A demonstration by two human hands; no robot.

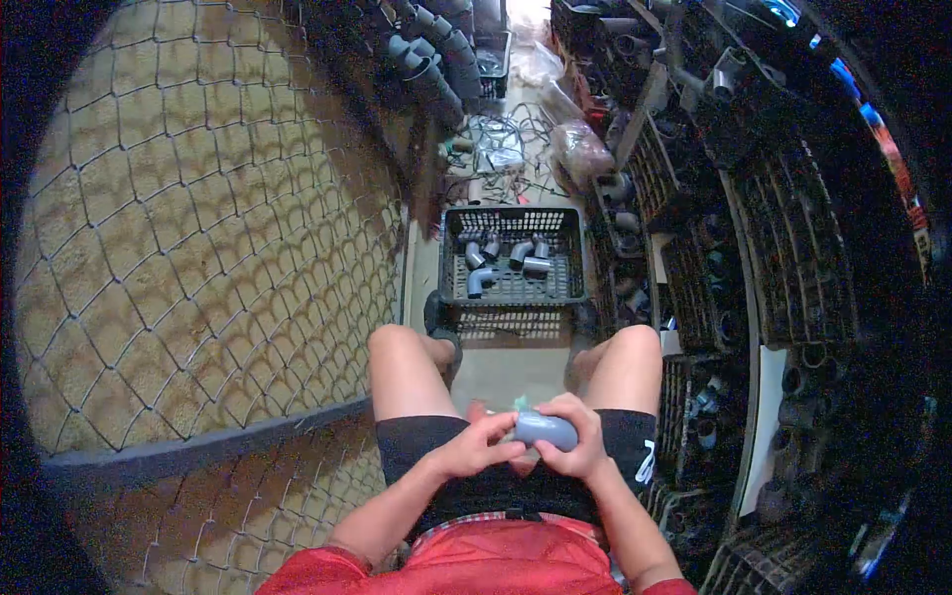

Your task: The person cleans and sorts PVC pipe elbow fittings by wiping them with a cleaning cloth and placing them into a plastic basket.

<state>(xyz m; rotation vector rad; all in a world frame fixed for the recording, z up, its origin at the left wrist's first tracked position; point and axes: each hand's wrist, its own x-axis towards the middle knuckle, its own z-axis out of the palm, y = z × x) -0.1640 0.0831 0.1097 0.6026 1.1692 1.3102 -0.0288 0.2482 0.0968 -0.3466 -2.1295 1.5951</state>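
Note:
A smooth grey pipe fitting [547,430] is held above my lap. My right hand [583,436] wraps round its right end, thumb below and fingers over the top. At the left end, my left hand [480,448] has its thumb and fingers closed against the fitting's rim. A small pale green piece [523,404] shows just above the fitting, between the hands; what it is and which hand holds it, I cannot make out. In front of my feet stands a black plastic crate [512,298] with several grey pipe elbows [478,282] lying loose in it.
A wire mesh fence [208,228] runs along my left. Dark crates [803,248] full of pipe fittings are stacked on my right. Beyond the crate, cords and plastic bags [583,151] litter the floor. Grey pipe pieces [426,59] are piled at the upper left.

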